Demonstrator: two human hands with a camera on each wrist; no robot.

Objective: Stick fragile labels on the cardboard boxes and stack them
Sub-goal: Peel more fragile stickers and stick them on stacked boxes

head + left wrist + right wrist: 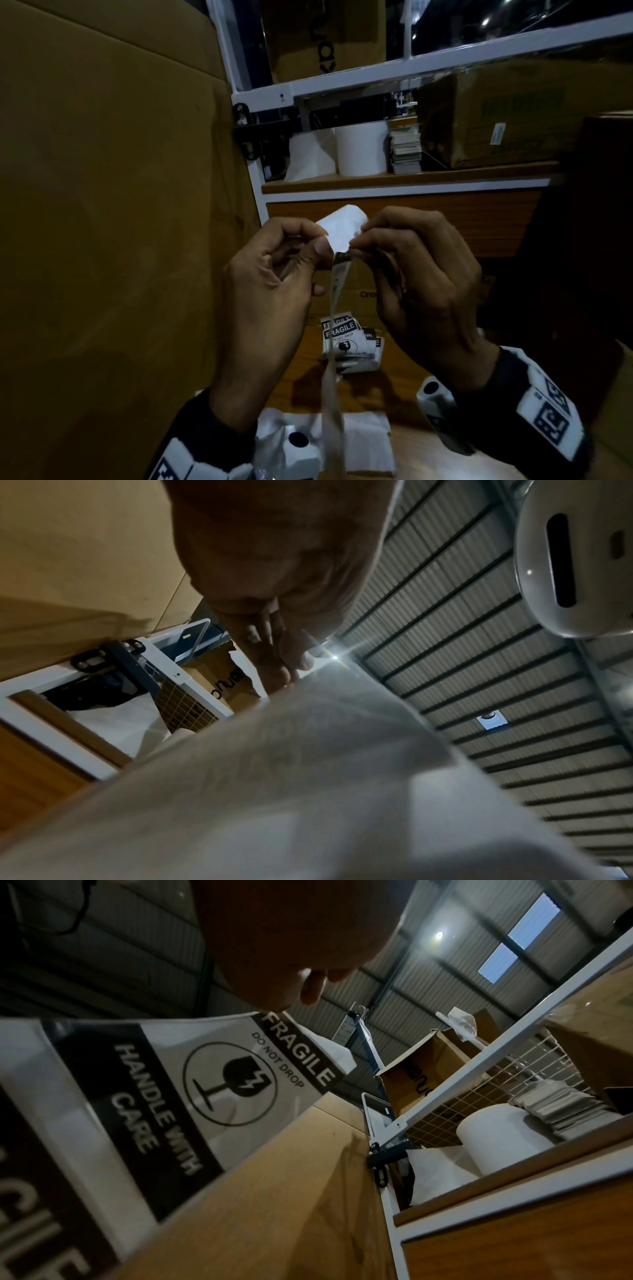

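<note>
A strip of black-and-white fragile labels hangs between my hands over the table. My right hand pinches the strip's top end. My left hand pinches a white flap that curls up and away from that end. In the right wrist view the printed face of a fragile label shows just below my fingertips. The left wrist view shows the strip's plain white side running down from my left hand. A tall cardboard box stands at my left. More fragile labels lie in a pile on the table.
A low shelf behind holds white rolls, a stack of cards and a cardboard box. A small cardboard box sits behind the label pile. White sheets lie on the wooden table's near edge.
</note>
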